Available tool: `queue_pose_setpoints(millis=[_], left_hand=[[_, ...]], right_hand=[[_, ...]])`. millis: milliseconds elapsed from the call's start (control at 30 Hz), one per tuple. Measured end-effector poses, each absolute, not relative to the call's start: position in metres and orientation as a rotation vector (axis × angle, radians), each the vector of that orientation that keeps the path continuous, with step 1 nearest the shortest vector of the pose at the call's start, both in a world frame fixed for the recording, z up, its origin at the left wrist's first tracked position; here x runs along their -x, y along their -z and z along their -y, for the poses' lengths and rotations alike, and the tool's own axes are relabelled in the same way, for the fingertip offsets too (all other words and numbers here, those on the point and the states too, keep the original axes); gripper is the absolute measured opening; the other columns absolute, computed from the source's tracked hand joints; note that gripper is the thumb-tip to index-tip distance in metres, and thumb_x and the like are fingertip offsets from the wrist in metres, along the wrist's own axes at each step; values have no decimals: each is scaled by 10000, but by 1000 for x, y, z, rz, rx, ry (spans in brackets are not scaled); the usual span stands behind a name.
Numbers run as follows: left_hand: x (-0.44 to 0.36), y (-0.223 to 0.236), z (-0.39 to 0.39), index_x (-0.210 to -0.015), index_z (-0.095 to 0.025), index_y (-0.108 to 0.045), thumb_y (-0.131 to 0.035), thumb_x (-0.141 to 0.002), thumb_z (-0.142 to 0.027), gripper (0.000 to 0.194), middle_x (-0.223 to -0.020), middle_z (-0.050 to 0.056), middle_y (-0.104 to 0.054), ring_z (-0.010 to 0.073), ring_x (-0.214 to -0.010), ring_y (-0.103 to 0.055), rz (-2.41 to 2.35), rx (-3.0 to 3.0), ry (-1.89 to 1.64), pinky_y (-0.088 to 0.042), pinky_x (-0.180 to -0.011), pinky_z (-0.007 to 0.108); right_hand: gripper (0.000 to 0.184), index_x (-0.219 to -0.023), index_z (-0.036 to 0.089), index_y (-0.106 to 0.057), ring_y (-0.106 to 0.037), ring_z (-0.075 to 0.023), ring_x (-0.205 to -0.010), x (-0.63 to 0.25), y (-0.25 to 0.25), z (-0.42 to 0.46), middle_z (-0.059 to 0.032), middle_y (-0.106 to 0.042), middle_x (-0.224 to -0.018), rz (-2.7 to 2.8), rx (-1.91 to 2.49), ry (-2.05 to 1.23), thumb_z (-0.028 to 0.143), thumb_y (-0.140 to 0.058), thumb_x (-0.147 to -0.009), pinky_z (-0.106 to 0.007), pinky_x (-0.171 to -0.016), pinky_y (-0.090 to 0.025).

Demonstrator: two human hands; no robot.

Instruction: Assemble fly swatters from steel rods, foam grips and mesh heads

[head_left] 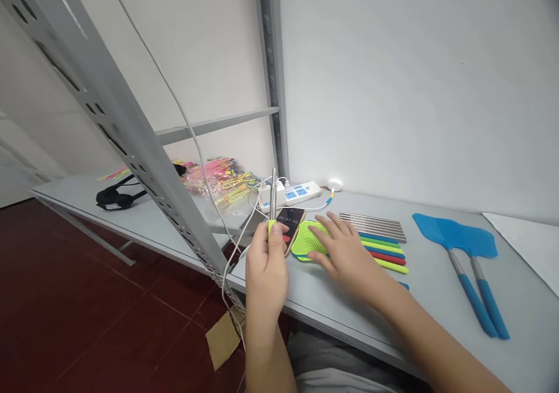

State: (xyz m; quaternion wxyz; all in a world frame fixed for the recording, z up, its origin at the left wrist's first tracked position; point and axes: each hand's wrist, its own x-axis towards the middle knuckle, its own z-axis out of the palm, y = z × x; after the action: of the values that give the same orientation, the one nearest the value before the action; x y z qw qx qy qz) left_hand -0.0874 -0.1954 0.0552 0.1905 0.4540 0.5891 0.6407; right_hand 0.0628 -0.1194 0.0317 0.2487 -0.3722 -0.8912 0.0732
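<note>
Upright in my left hand [267, 259] is a fly swatter handle [273, 198], a silver metal rod with a yellow-green grip; my fingers are wrapped round the grip. My right hand [343, 247] reaches over a small stack of fly swatter heads [308, 239], yellow-green on top with blue beneath. Its fingers are spread, and the fingertips overlap the top head's right side. Beyond that hand lie several metal rods [373, 227] side by side. Blue, yellow-green and red grips [388, 256] lie nearer me, partly covered by my hand.
Two blue fly swatters [463, 241] lie at right, by a white sheet [524, 247]. A phone [290, 221] showing a timer and a power strip [301, 193] are behind my left hand. A metal shelf post [144, 154] and hanging cable [198, 148] stand left, before bagged colourful items [222, 180].
</note>
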Motion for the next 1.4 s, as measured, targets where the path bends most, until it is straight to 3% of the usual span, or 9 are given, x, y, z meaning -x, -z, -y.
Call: queue_pose_setpoints(millis=[100, 233, 433, 600, 867, 1033, 1167, 1267, 1400], left_hand=[[85, -55, 194, -922, -223, -575, -425, -983, -514, 333, -646, -50, -412, 106, -599, -429, -1499, -1263, -1724, -349, -569, 210], [78, -54, 194, -871, -212, -561, -441, -979, -511, 339, -663, -44, -443, 102, -622, -449, -1463, -1298, -1613, -350, -566, 202], [80, -51, 191, -896, -208, -578, -452, -976, -508, 335, -647, -43, -434, 106, -653, -485, -1448, -1293, -1631, -358, -563, 190], [78, -52, 190, -917, -203, -592, -463, -972, -500, 328, -708, -30, -520, 98, -627, -470, -1438, -1304, -1631, -350, -529, 185], [77, -47, 182, -921, -200, -597, -465, -971, -499, 331, -722, -30, -512, 102, -631, -461, -1429, -1320, -1604, -351, -544, 192], [77, -42, 178, -903, -206, -596, -456, -976, -489, 324, -712, -29, -509, 116, -649, -457, -1469, -1383, -1586, -346, -584, 210], [72, -43, 179, -967, -217, -626, -452, -982, -465, 303, -762, -22, -556, 131, -701, -482, -1414, -1528, -1433, -354, -634, 223], [61, -45, 179, -957, -212, -656, -448, -984, -450, 317, -795, -11, -593, 146, -747, -514, -1249, -1717, -1163, -370, -672, 230], [33, -44, 180, -923, -200, -708, -468, -964, -459, 355, -739, -2, -617, 156, -697, -528, -1083, -1890, -931, -390, -642, 238]], right_hand=[[631, -1429, 131, -482, -211, -375, -1466, -57, -15, 120, -166, -364, -1547, 2694, 1060, 108, 516, -520, -931, -673, -1124, -215], [620, -1423, 112, -483, -228, -372, -1462, -58, -11, 119, -177, -350, -1544, 2775, 1114, 277, 451, -588, -915, -682, -1122, -221], [418, -1358, 137, -559, -333, -381, -1418, -68, -12, 121, -188, -420, -1506, 2753, 1061, 422, 254, -532, -958, -707, -1083, -273], [338, -1244, 188, -649, -399, -367, -1380, -79, -15, 125, -159, -512, -1449, 2695, 976, 522, 136, -515, -938, -710, -1061, -295], [244, -1113, 230, -689, -542, -300, -1226, -97, -14, 119, -75, -651, -1307, 2549, 827, 599, 142, -563, -924, -674, -1125, -108], [280, -1094, 231, -680, -624, -230, -1030, -117, -30, 118, -33, -733, -1131, 2300, 888, 507, 70, -521, -929, -623, -1123, -129], [166, -1022, 226, -697, -621, -216, -938, -150, -45, 131, -53, -714, -1010, 1820, 1077, 347, 184, -566, -929, -479, -964, -391], [169, -960, 216, -680, -560, -148, -705, -175, -48, 144, -22, -646, -857, 1181, 1191, -110, 356, -594, -918, -316, -675, -462], [187, -934, 224, -610, -323, -54, -465, -193, -45, 162, 82, -487, -679, 571, 928, -731, 397, -648, -874, -262, -573, -470]])
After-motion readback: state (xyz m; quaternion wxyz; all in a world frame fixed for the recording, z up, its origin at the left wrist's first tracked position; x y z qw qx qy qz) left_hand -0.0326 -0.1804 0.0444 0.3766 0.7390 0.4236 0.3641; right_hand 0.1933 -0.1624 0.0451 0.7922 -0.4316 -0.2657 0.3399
